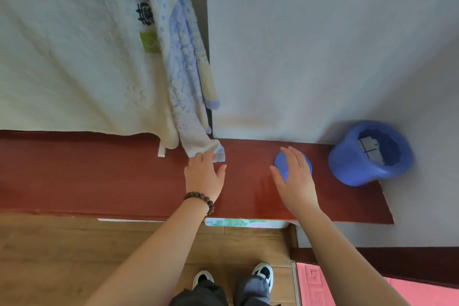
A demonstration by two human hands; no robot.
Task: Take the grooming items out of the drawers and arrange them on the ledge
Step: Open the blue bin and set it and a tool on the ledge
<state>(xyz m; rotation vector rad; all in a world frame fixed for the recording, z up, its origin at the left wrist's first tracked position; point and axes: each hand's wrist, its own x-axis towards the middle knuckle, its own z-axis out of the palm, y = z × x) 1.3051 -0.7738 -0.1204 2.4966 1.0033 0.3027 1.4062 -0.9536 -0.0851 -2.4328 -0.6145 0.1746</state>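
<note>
A dark red wooden ledge [99,176] runs across the view against a white wall. A flat round blue item [283,164] lies on it; my right hand [295,176] rests over it with straight fingers and hides most of it. My left hand [205,176], with a bead bracelet on the wrist, lies flat on the ledge, its fingertips touching the end of a hanging blue-patterned towel [183,69]. A blue plastic cup [367,154] stands at the ledge's right end, its opening towards me. No drawer shows except a pale patterned strip [236,222] under the ledge's front edge.
A large white towel [69,45] hangs at the left, down to the ledge. A small white bracket [162,151] sits under its edge. Below are a wooden floor [49,256], my shoes [263,274] and a pink mat [347,288] at the right.
</note>
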